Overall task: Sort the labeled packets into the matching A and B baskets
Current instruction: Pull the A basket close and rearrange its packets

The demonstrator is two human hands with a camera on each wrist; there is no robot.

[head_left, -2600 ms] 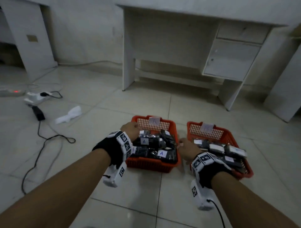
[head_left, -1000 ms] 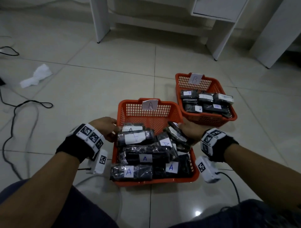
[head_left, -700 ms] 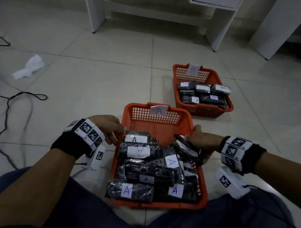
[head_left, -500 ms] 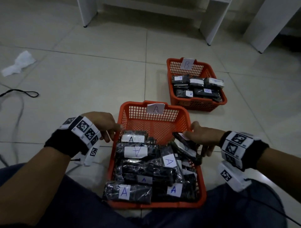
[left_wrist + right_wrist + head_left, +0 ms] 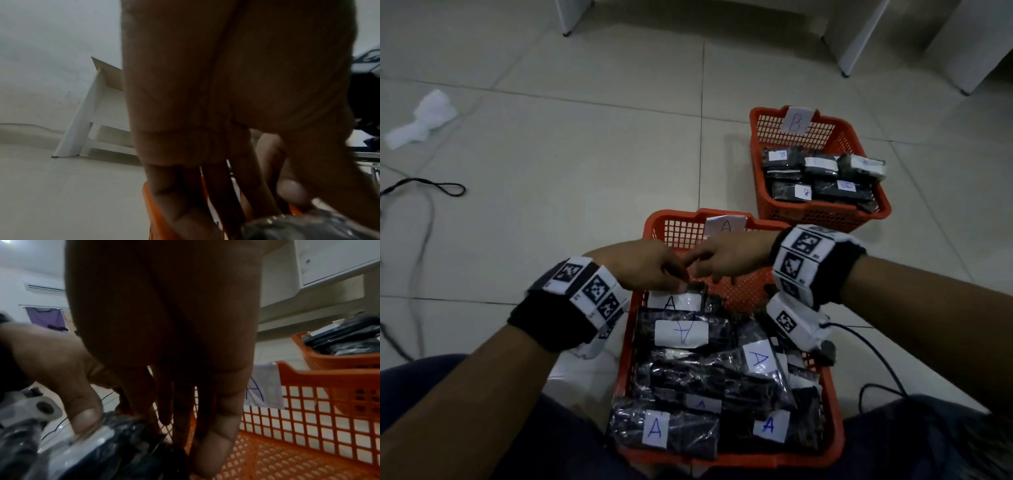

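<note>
Orange basket A point(image 5: 674, 233) sits between my knees, packed with black packets bearing white A labels. Basket B point(image 5: 822, 214) stands farther off to the right with several labelled packets in it. My left hand point(image 5: 681, 279) pinches the far edge of the rearmost A packet point(image 5: 674, 302). In the right wrist view its thumb point(image 5: 86, 420) lies on that packet point(image 5: 98, 451). My right hand point(image 5: 702, 270) reaches in from the right, fingers straight and pointing down beside the packet, over the bare mesh floor of basket A point(image 5: 308, 418). The left wrist view shows the packet point(image 5: 308, 229) below my fingers.
A crumpled white paper point(image 5: 421, 120) and a black cable point(image 5: 424, 186) lie on the tiled floor to the left. White desk legs point(image 5: 859, 37) stand at the back. Another cable point(image 5: 876, 349) trails from my right wrist. My dark trouser legs flank basket A.
Basket A has come toward my lap, away from basket B. Both hands left its side rims and met over its far end, where the left hand took hold of the rearmost packet.
</note>
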